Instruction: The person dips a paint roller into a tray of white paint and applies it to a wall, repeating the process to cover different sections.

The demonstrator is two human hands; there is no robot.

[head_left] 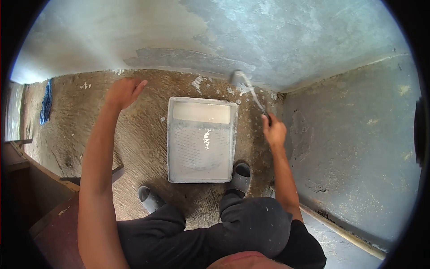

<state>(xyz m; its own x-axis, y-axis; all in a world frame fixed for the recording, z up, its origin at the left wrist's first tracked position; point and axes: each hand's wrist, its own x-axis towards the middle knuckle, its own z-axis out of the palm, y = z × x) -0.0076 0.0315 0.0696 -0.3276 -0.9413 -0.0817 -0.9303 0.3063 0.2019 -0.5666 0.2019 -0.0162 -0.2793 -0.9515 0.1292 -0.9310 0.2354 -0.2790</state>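
My right hand (pixel 274 131) is wrapped round the dark handle of a paint roller (pixel 252 93). The roller's head, blurred, is up at the foot of the wall (pixel 192 57), where a darker grey patch shows. On the floor between my hands sits a paint tray (pixel 169 148), with creamy white paint (pixel 201 112) pooled in its far end and a wet, ribbed slope nearer me. My left hand (pixel 125 93) hangs in the air left of the tray, fingers curled in and thumb out, holding nothing visible.
My feet in grey slippers (pixel 151 200) stand at the tray's near corners. A grey side wall (pixel 354 130) rises close on the right. Brown wooden furniture (pixel 53 179) stands at lower left, and a blue cloth or plastic piece (pixel 46 103) lies farther left. White spots mark the rough floor (pixel 143 116).
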